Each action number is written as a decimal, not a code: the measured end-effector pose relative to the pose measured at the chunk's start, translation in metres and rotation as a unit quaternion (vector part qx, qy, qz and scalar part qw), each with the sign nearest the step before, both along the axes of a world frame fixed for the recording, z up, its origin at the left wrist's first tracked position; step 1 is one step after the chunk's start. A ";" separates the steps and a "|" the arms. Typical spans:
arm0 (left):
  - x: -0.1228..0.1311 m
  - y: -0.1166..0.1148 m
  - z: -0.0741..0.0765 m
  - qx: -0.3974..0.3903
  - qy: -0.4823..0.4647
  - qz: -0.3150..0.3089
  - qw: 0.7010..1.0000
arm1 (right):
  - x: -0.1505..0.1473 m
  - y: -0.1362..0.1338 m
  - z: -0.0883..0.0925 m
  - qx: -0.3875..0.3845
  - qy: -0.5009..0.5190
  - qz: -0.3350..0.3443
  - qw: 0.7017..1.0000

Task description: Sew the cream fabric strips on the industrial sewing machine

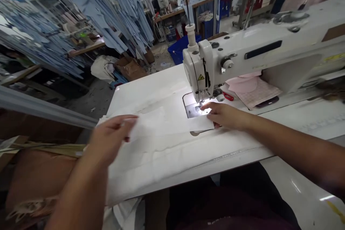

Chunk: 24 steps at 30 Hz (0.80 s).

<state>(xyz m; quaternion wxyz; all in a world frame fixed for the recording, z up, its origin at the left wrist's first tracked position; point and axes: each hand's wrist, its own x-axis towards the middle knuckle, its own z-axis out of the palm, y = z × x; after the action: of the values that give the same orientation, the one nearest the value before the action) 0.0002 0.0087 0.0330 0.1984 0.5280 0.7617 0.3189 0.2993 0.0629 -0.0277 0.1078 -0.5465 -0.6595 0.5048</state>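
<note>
A thin white fabric piece [153,124] lies across the sewing machine's bed, left of and in front of the needle. My left hand [111,136], blurred by motion, pinches its left end between thumb and fingers. Close to the presser foot [201,104], my right hand [222,115] has its index finger reaching toward the lit needle plate [192,110]. Its thumb and curled fingers close on the fabric's right end. The white sewing machine [199,72] stands over the plate. More white cloth [161,158] is spread along the table's front, partly under the piece.
Pink fabric pieces [250,88] lie under the machine arm, beside red-handled snips [228,96]. A blue bin [179,48] stands behind the table [129,91]. Light blue garment parts [126,7] hang on racks at the back left. A person sits at another machine farther back.
</note>
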 end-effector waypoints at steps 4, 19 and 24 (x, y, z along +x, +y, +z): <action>0.070 0.024 -0.025 -0.118 -0.067 -0.133 0.982 | 0.002 -0.002 -0.004 -0.003 0.046 -0.009 0.999; 0.111 0.049 -0.055 -0.118 -0.101 -0.280 0.947 | 0.003 -0.005 -0.011 0.089 0.015 0.032 0.995; 0.112 0.050 -0.053 -0.100 0.011 -0.396 0.913 | 0.002 -0.007 -0.012 0.116 0.029 0.047 0.992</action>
<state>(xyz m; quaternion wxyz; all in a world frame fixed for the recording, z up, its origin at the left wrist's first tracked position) 0.1119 0.0586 -0.0203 0.3517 0.7673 0.5202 0.1301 0.3011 0.0555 -0.0392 0.1653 -0.4840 -0.7351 0.4450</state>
